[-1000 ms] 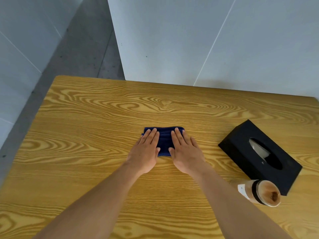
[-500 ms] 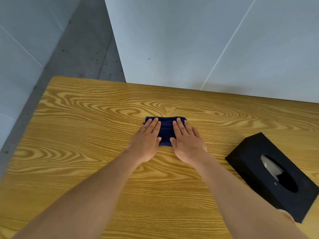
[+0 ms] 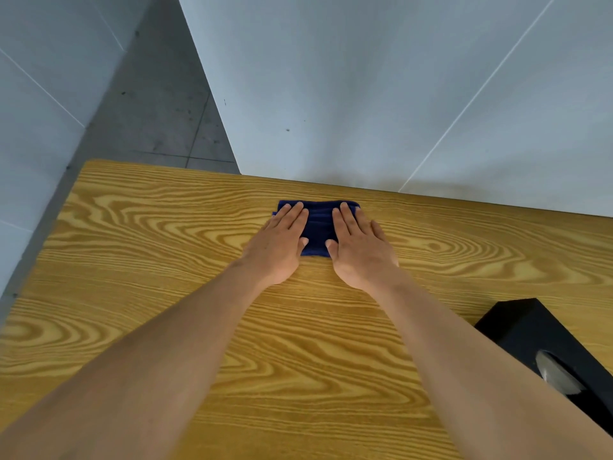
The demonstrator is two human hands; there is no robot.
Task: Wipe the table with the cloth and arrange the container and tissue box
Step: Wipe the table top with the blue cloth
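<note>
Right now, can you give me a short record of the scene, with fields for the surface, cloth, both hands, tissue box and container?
surface: wooden table, far edge against a pale wall
cloth: dark blue cloth, folded, flat near the far edge
left hand: left hand flat, palm down on the cloth
right hand: right hand flat, palm down on the cloth
tissue box: black tissue box at lower right, partly behind the right forearm
container: not in view

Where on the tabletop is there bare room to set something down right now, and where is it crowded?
Bare wood runs left of the left hand out to the table edge, and between the forearms. A smaller patch lies right of the right hand, beyond the tissue box. Crowded: mid-back, where both hands press the blue cloth, and the near right corner.
</note>
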